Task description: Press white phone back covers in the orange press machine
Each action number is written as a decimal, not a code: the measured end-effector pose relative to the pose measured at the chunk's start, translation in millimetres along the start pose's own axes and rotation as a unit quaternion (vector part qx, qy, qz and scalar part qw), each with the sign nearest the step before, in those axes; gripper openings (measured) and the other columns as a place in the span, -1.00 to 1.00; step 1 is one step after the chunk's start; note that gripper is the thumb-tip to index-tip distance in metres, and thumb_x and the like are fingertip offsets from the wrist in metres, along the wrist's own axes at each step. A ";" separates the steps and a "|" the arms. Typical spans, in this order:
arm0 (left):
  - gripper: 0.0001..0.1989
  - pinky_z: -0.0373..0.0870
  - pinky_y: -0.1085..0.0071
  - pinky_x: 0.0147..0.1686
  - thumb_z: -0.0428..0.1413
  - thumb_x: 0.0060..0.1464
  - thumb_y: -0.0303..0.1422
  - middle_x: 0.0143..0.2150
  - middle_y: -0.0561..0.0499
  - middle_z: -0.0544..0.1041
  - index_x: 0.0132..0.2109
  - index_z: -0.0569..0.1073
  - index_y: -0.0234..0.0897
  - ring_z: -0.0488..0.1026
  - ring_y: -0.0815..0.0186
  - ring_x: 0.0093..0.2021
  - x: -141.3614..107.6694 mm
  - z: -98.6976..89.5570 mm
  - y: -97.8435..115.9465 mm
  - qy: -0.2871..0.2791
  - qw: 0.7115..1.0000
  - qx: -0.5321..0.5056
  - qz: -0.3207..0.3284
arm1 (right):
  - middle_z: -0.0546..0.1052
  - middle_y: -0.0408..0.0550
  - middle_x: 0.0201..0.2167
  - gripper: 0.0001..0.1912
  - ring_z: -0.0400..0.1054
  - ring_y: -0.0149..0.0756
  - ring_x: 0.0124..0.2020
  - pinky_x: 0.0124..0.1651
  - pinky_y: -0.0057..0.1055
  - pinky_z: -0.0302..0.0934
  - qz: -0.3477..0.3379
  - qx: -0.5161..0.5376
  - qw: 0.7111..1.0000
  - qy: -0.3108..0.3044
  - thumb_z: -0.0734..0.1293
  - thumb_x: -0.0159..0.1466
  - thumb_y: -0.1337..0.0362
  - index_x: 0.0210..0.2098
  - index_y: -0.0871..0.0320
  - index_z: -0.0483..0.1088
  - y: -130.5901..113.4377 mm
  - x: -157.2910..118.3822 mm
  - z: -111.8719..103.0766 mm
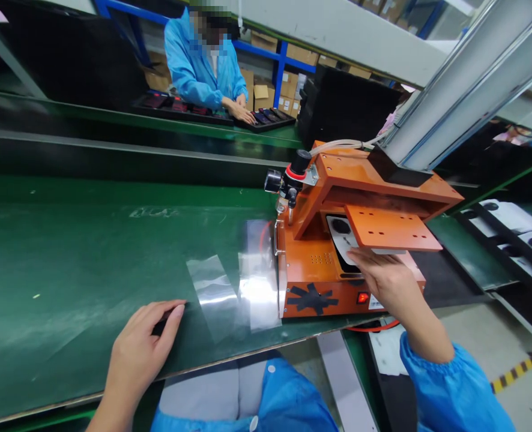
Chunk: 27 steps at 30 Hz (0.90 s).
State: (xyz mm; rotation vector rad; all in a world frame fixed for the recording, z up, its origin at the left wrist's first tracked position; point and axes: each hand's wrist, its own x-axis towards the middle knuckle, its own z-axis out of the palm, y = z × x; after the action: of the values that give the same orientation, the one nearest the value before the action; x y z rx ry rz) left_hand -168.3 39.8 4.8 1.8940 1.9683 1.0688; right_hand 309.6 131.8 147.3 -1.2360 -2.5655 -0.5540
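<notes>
Press (pixel 306 289): painted metal by its look, smooth, fairly glossy orange. Column (pixel 450 102) above it: bare silvery metal, dull sheen. Regulator knob (pixel 301 161): black plastic, moderately shiny. Tape strips (pixel 313 298): black, matt. White panel (pixel 344 241) inside the press: smooth face — material unclear. Film sheets (pixel 209 279): clear plastic, very glossy, strong glare. Bench top (pixel 90 252): green, smooth, satin, with scuff marks. Sleeve (pixel 462 384): blue woven-looking cloth, gathered at the cuff. Boxes (pixel 288 85) behind: cardboard — matt brown.
</notes>
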 end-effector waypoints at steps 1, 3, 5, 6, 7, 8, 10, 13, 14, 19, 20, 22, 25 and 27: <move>-0.60 0.48 0.35 -0.13 0.02 0.32 -0.01 -0.16 -0.03 0.64 -0.14 0.59 -0.18 0.55 0.21 -0.16 0.0 -0.1 -0.1 -0.001 1.000 0.002 -0.001 | 0.54 0.06 0.15 -0.61 0.50 0.01 0.09 0.12 -0.04 0.39 0.000 -0.003 1.000 -0.005 0.17 0.46 0.45 0.20 0.17 0.43 -0.1 0.6 -0.3; -0.60 0.48 0.35 -0.14 0.01 0.32 0.00 -0.16 -0.03 0.64 -0.15 0.59 -0.18 0.55 0.21 -0.16 -0.1 0.0 -0.6 -0.001 1.000 0.006 0.000 | 0.54 0.05 0.14 -0.61 0.51 0.00 0.07 0.09 -0.06 0.43 0.002 0.006 1.000 -0.015 0.16 0.46 0.45 0.19 0.17 0.43 1.3 1.1 1.3; -0.60 0.47 0.34 -0.13 0.01 0.33 0.00 -0.16 -0.03 0.64 -0.14 0.59 -0.17 0.55 0.20 -0.16 -0.3 0.4 -1.3 -0.002 1.000 0.008 0.001 | 0.55 0.04 0.14 -0.61 0.52 -0.02 0.05 0.05 -0.09 0.47 0.011 0.030 0.999 -0.027 0.16 0.47 0.40 0.21 0.15 0.43 4.7 0.7 3.7; -0.60 0.47 0.34 -0.12 0.00 0.33 0.00 -0.16 -0.03 0.63 -0.14 0.58 -0.17 0.55 0.20 -0.16 -0.5 0.7 -1.6 -0.002 1.000 0.008 0.003 | 0.55 0.03 0.13 -0.62 0.53 -0.02 0.05 0.05 -0.09 0.48 0.019 0.042 0.998 -0.030 0.17 0.48 0.36 0.22 0.13 0.43 6.7 0.3 4.4; -0.60 0.47 0.33 -0.11 0.01 0.33 -0.01 -0.16 -0.03 0.63 -0.13 0.58 -0.18 0.55 0.20 -0.15 -0.7 1.0 -1.9 -0.002 1.000 0.008 0.005 | 0.55 0.02 0.13 -0.62 0.53 -0.01 0.06 0.06 -0.07 0.48 0.027 0.052 0.998 -0.035 0.18 0.49 0.32 0.23 0.11 0.42 8.7 -0.1 4.5; -0.61 0.46 0.33 -0.09 0.01 0.33 -0.01 -0.15 -0.03 0.63 -0.13 0.58 -0.18 0.55 0.20 -0.14 -1.0 1.3 -2.2 -0.002 1.000 0.008 0.007 | 0.55 0.01 0.14 -0.62 0.52 0.00 0.07 0.07 -0.05 0.48 0.034 0.063 0.997 -0.041 0.18 0.49 0.28 0.24 0.10 0.42 10.4 -0.3 3.8; -0.61 0.46 0.33 -0.08 0.01 0.33 -0.01 -0.15 -0.03 0.63 -0.13 0.58 -0.18 0.54 0.20 -0.12 -1.5 1.6 -2.7 0.001 1.000 0.008 0.009 | 0.54 -0.01 0.15 -0.62 0.51 0.01 0.08 0.11 -0.03 0.47 0.042 0.093 0.993 -0.054 0.21 0.48 0.23 0.24 0.08 0.42 12.7 -0.1 0.9; -0.60 0.46 0.33 -0.07 0.01 0.32 -0.01 -0.15 -0.03 0.62 -0.13 0.58 -0.19 0.54 0.20 -0.13 -1.8 1.6 -3.0 -0.001 1.000 0.009 0.006 | 0.53 0.00 0.16 -0.61 0.51 0.01 0.09 0.13 -0.03 0.47 0.054 0.136 0.986 -0.081 0.25 0.45 0.16 0.20 0.10 0.46 12.6 0.6 -3.0; -0.60 0.46 0.33 -0.07 0.01 0.32 0.00 -0.16 -0.03 0.62 -0.14 0.58 -0.19 0.54 0.20 -0.14 -1.7 1.5 -3.0 -0.003 1.000 0.010 0.005 | 0.53 0.01 0.17 -0.61 0.50 0.02 0.10 0.13 -0.02 0.46 0.058 0.140 0.985 -0.085 0.26 0.44 0.15 0.19 0.12 0.46 11.6 0.4 -2.8; -0.58 0.48 0.34 -0.09 0.01 0.31 0.03 -0.16 -0.02 0.63 -0.15 0.59 -0.17 0.54 0.20 -0.14 -0.8 0.8 -3.6 -0.004 1.000 0.006 -0.003 | 0.54 0.11 0.14 -0.64 0.46 0.06 0.12 0.16 0.06 0.40 0.093 0.133 0.986 -0.042 0.25 0.45 0.14 0.12 0.17 0.47 2.3 -4.5 9.7; -0.58 0.48 0.33 -0.09 0.01 0.30 0.04 -0.16 -0.02 0.63 -0.15 0.59 -0.16 0.54 0.20 -0.15 -0.8 0.9 -3.9 -0.003 1.000 0.006 -0.004 | 0.55 0.10 0.13 -0.65 0.46 0.04 0.12 0.16 0.05 0.38 0.103 0.138 0.985 -0.030 0.25 0.45 0.15 0.11 0.16 0.47 0.3 -5.3 12.4; -0.57 0.49 0.33 -0.10 0.01 0.29 0.05 -0.16 -0.02 0.63 -0.15 0.59 -0.16 0.54 0.20 -0.16 -0.9 1.1 -4.9 -0.005 1.000 0.009 -0.006 | 0.55 0.08 0.12 -0.68 0.44 0.04 0.13 0.17 0.05 0.35 0.112 0.149 0.982 -0.018 0.25 0.45 0.16 0.09 0.14 0.46 -2.9 -5.3 15.7; -0.57 0.50 0.35 -0.14 0.02 0.28 0.05 -0.15 -0.02 0.64 -0.14 0.60 -0.14 0.54 0.20 -0.17 -1.6 1.8 -6.1 -0.013 1.000 0.014 -0.014 | 0.55 0.08 0.11 -0.71 0.43 0.07 0.12 0.17 0.06 0.31 0.118 0.157 0.980 -0.010 0.25 0.45 0.13 0.04 0.12 0.48 -5.1 -2.2 17.3; -0.58 0.50 0.37 -0.17 0.02 0.28 0.05 -0.13 -0.03 0.64 -0.13 0.60 -0.14 0.55 0.20 -0.15 -1.9 2.1 -6.2 -0.015 1.000 0.014 -0.017 | 0.57 0.08 0.05 -0.70 0.45 0.07 0.06 0.15 0.06 0.31 0.136 0.168 0.976 0.000 0.25 0.44 0.10 0.02 0.10 0.48 -4.7 -0.1 18.7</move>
State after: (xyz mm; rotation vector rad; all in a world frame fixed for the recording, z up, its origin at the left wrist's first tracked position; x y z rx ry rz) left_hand -171.5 39.3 -1.1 1.8716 2.0026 1.0017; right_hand 305.0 137.1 129.4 -1.4215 -2.3061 -0.0594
